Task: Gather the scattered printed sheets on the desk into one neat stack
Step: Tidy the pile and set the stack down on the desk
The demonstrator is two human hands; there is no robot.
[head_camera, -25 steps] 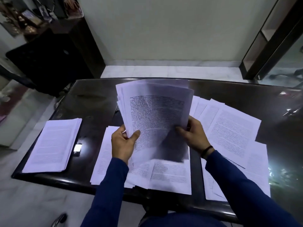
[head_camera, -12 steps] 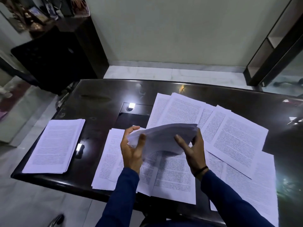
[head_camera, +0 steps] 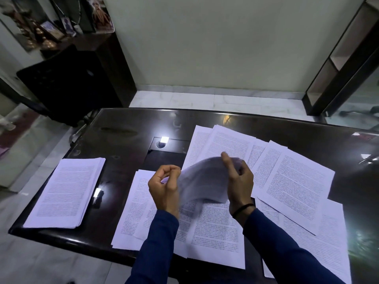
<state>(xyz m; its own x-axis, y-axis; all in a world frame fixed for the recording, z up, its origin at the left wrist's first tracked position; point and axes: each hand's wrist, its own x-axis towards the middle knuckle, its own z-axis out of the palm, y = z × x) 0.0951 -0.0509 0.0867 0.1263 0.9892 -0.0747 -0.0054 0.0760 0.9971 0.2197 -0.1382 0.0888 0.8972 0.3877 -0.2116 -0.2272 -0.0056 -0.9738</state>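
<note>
Bowed sheaf (head_camera: pixel 205 179) above scattered printed sheets (head_camera: pixel 295 181)

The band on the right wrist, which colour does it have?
The band is black, a thin loop above the blue sleeve, seen in the head view.

— What's around me?
— A pale wall (head_camera: pixel 215 42) at twelve o'clock, white marble floor (head_camera: pixel 205 100) beneath it.
— At ten?
— My black chair (head_camera: pixel 67 87), a dark cabinet (head_camera: pixel 110 64). Shelving (head_camera: pixel 336 58) at two.
</note>
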